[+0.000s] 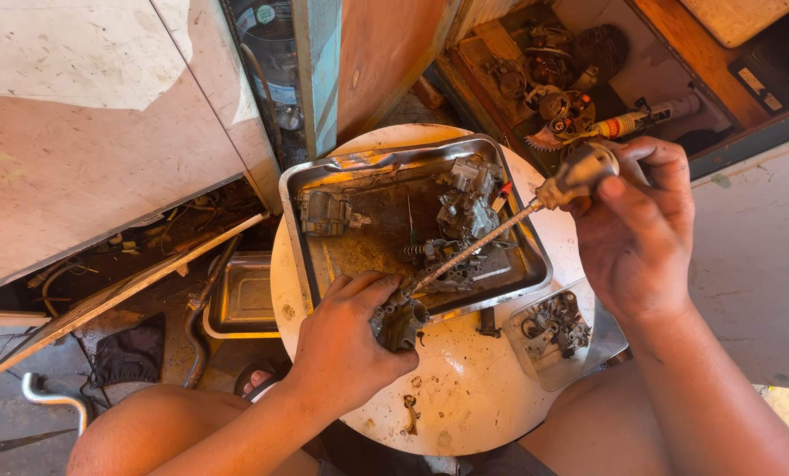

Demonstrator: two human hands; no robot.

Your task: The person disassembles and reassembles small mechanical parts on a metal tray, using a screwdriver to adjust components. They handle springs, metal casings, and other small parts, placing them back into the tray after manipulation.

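Note:
My left hand (346, 339) grips a small grey metal carburetor part (401, 322) on the front of a round white table (465, 397). My right hand (637, 229) holds the worn handle of a long screwdriver (535, 198), whose shaft slants down to the left with its tip set into the part. Just behind the part lies a dented metal tray (311, 238) holding a carburetor body (469, 207), another grey casting (325, 211), a spring and small bits.
A clear plastic tub (553, 330) of small metal parts sits at the table's right edge. A wooden box (553, 79) of engine parts lies behind. A second tray (240, 295), pipes and wires lie on the floor at left. My knees flank the table.

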